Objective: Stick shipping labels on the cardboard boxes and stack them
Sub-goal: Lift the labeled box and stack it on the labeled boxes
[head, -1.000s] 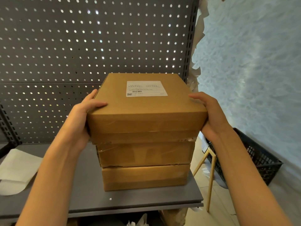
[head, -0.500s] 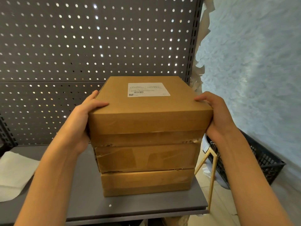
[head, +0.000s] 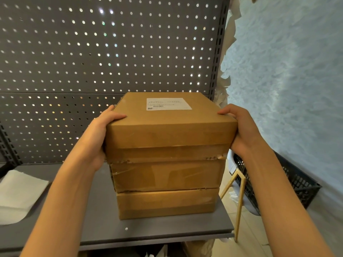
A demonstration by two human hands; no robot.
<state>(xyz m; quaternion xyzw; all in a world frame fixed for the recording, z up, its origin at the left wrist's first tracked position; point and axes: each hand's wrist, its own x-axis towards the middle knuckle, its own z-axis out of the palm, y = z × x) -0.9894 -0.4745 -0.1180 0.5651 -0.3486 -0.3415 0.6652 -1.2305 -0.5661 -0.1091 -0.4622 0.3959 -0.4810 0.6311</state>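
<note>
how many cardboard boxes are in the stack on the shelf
3, in one stack on the grey metal shelf: the bottom brown cardboard box, the middle taped one, and the top labelled one, held between the left hand and right hand. Any behind are hidden.

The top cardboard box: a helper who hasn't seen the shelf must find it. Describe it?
On the grey shelf before the pegboard stands a stack of three cardboard boxes. The top cardboard box is gripped by both hands, and it alone shows a white shipping label.

Three boxes (head: 167, 173) stacked on the shelf (head: 104, 227) — paper (head: 18, 193) left, basket (head: 289, 184) right.
</note>
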